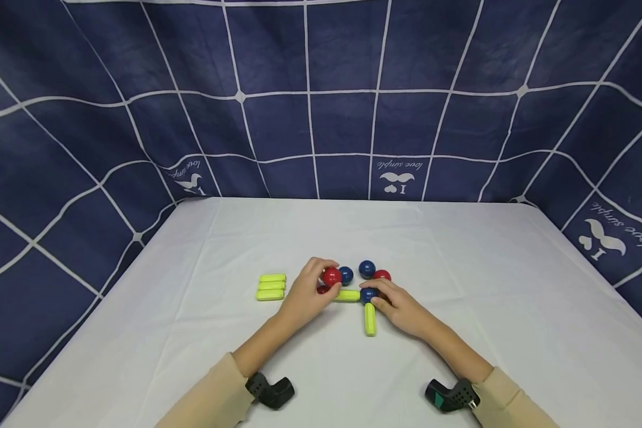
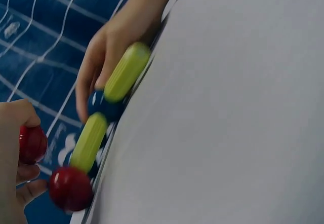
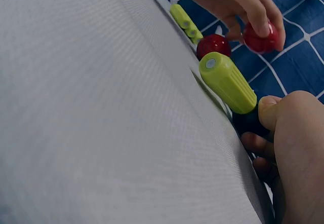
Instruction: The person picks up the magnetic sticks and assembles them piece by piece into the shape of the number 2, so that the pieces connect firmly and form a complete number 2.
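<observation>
In the head view my left hand pinches a glossy red ball between thumb and fingers, raised off the table in the right wrist view. Just below it a second red ball sits at the left end of a yellow-green ribbed rod. That rod's other end meets a dark blue ball, which my right hand grips with thumb and fingers. Another yellow-green rod runs from this blue ball toward me, so the rods form a corner. The right fingers partly cover the blue ball.
Three yellow-green rods lie side by side left of my left hand. Behind the joined pieces are a blue ball, another blue ball and a red ball. A navy checked curtain surrounds the white table.
</observation>
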`<state>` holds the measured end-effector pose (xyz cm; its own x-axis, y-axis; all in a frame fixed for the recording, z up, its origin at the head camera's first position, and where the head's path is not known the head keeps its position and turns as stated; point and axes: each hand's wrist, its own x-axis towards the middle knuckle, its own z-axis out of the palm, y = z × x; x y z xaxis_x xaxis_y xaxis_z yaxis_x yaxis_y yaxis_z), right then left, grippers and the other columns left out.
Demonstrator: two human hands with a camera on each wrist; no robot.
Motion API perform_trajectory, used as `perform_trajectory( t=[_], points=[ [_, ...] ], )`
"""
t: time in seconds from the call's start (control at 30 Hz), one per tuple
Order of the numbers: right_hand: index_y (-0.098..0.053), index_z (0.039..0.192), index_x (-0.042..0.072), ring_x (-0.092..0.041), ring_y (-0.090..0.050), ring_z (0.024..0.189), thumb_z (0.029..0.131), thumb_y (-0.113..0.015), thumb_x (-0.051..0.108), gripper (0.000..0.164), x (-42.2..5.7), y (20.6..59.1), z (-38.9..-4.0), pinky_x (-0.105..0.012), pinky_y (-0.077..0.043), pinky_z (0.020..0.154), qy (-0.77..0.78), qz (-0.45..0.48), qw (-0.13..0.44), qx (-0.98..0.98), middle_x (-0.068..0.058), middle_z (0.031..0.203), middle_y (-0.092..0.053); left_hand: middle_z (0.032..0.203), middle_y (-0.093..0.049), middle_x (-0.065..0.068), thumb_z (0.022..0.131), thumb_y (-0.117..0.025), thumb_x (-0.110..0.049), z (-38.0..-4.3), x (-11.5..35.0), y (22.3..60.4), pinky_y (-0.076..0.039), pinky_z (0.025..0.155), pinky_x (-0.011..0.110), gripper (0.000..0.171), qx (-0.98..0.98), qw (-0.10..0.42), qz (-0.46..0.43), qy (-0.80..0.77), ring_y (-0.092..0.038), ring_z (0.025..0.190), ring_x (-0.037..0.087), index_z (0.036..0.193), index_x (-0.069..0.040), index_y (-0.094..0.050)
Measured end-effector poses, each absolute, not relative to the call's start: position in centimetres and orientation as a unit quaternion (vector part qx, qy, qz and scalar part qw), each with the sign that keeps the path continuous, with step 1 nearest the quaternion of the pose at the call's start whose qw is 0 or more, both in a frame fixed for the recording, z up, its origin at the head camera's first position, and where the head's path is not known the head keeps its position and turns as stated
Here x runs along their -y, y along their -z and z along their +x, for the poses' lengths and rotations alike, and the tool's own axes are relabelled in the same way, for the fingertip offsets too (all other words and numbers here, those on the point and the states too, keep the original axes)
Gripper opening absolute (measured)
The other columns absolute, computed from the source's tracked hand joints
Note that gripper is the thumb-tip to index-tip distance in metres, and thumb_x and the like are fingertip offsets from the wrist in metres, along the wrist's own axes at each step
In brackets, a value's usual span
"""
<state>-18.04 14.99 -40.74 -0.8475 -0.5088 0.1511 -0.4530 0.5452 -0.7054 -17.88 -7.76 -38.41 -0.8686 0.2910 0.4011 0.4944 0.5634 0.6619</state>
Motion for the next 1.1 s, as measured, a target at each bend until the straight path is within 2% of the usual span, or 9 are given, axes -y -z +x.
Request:
perform_trajectory(
  t=[0.23, 0.27, 0.37, 0.5, 0.67, 0.87, 1.1],
  points=[
    [-0.049, 0.127, 0.018, -0.017, -0.051, 0.105, 0.095, -0.046, 0.021, 0.032, -15.0, 40.7, -18.0, -0.042, -0.042, 0.091, 0.385, -0.28, 0.026, -0.879, -0.006, 0.128, -0.05, 0.107, -0.053, -0.002, 0.08, -0.064, -0.021, -14.1, 6.2, 39.0, -0.048, 0.081, 0.022, 0.03, 0.865, 0.091, -0.309, 0.385, -0.053, 0.096, 0.008, 0.109, -0.013, -0.057],
    [-0.049, 0.126, 0.018, -0.016, -0.051, 0.102, 0.095, -0.047, 0.02, 0.032, -15.1, 40.7, -18.0, -0.041, -0.043, 0.089, 0.385, -0.284, 0.021, -0.878, -0.005, 0.127, -0.051, 0.108, -0.053, -0.003, 0.08, -0.064, -0.021, -13.8, 6.0, 39.1, -0.047, 0.083, 0.022, 0.03, 0.864, 0.08, -0.317, 0.383, -0.053, 0.098, 0.007, 0.108, -0.014, -0.056],
    [-0.055, 0.12, 0.017, -0.02, -0.052, 0.107, 0.093, -0.048, 0.014, 0.028, -15.1, 40.7, -18.1, -0.044, -0.042, 0.093, 0.385, -0.311, -0.003, -0.869, -0.005, 0.124, -0.054, 0.109, -0.052, -0.005, 0.08, -0.063, -0.021, -13.2, 5.6, 39.2, -0.045, 0.089, 0.023, 0.03, 0.858, 0.034, -0.328, 0.393, -0.051, 0.102, 0.005, 0.108, -0.017, -0.053],
    [-0.063, 0.107, 0.019, -0.028, -0.047, 0.12, 0.091, -0.049, 0.005, 0.026, -15.2, 40.6, -18.1, -0.051, -0.038, 0.097, 0.368, -0.349, -0.026, -0.861, -0.007, 0.127, -0.053, 0.107, -0.053, -0.004, 0.081, -0.063, -0.016, -13.1, 5.6, 39.5, -0.045, 0.088, 0.021, 0.03, 0.838, -0.033, -0.317, 0.442, -0.052, 0.098, 0.005, 0.107, -0.016, -0.05],
    [-0.065, 0.095, 0.026, -0.031, -0.043, 0.124, 0.084, -0.049, -0.003, 0.035, -15.3, 40.5, -18.0, -0.053, -0.038, 0.096, 0.344, -0.367, -0.002, -0.864, -0.008, 0.135, -0.044, 0.108, -0.054, -0.001, 0.08, -0.066, -0.012, -13.5, 5.7, 39.9, -0.045, 0.088, 0.02, 0.033, 0.81, -0.097, -0.312, 0.487, -0.055, 0.097, 0.006, 0.108, -0.014, -0.048],
    [-0.06, 0.09, 0.029, -0.032, -0.044, 0.122, 0.085, -0.053, 0.003, 0.028, -14.9, 40.6, -18.0, -0.056, -0.036, 0.096, 0.33, -0.366, 0.014, -0.87, -0.007, 0.135, -0.042, 0.111, -0.055, -0.003, 0.078, -0.07, -0.018, -13.8, 5.9, 40.3, -0.044, 0.091, 0.02, 0.038, 0.808, -0.124, -0.314, 0.482, -0.055, 0.099, 0.005, 0.111, -0.017, -0.051],
    [-0.057, 0.088, 0.033, -0.034, -0.044, 0.121, 0.086, -0.054, 0.006, 0.027, -14.8, 40.6, -17.9, -0.06, -0.034, 0.095, 0.339, -0.34, 0.024, -0.877, -0.007, 0.135, -0.043, 0.107, -0.055, -0.005, 0.075, -0.074, -0.025, -13.8, 5.8, 40.3, -0.044, 0.088, 0.018, 0.035, 0.794, -0.157, -0.315, 0.496, -0.054, 0.095, 0.001, 0.105, -0.021, -0.057]
  ],
)
